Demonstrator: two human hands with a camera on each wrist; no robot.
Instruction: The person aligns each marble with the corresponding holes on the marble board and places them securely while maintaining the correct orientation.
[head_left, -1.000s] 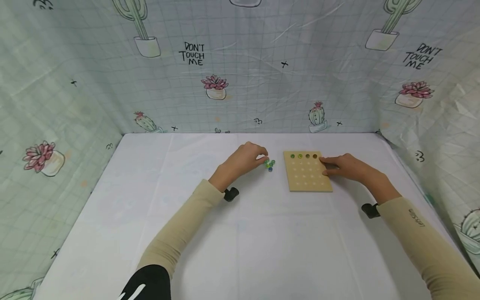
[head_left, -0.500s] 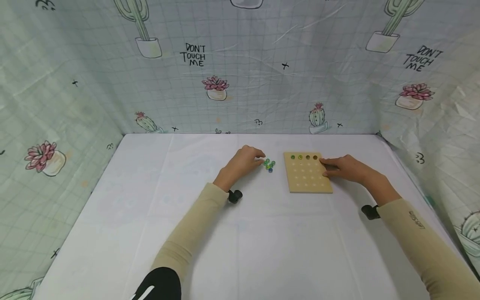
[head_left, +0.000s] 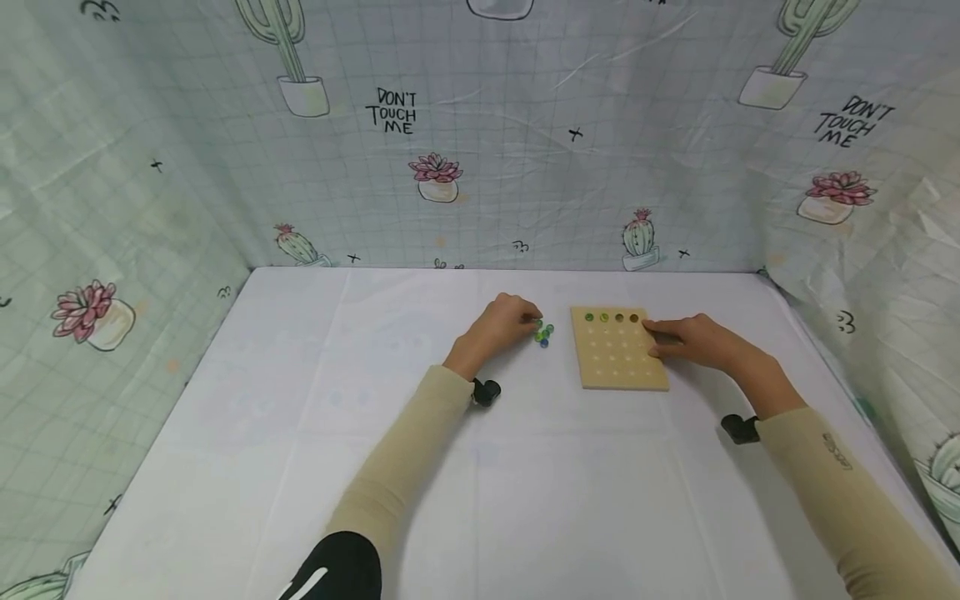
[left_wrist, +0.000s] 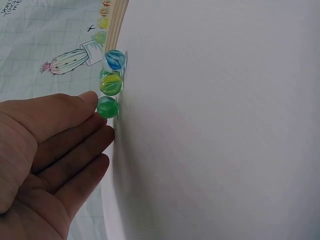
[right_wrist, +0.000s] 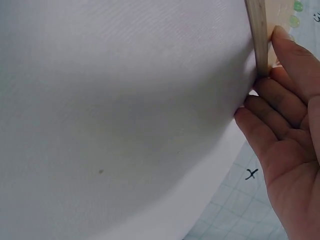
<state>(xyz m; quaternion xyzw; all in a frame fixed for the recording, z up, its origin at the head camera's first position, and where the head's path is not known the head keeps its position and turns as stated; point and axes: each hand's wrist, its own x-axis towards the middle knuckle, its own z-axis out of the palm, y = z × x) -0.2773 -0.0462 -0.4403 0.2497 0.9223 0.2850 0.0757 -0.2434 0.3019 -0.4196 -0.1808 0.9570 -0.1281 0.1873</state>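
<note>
Green marble (left_wrist: 108,107) just beside the left fingers (left_wrist: 96,141)

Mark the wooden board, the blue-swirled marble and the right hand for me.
Wooden board (head_left: 619,355): head view, on the middle of its top face.
Blue-swirled marble (left_wrist: 115,60): left wrist view, on the middle of its visible side.
Right hand (head_left: 705,342): head view, on the back of the hand.

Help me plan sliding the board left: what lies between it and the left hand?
In the head view, loose marbles lie right by the left hand; from there to the board, the white table is bare.
</note>
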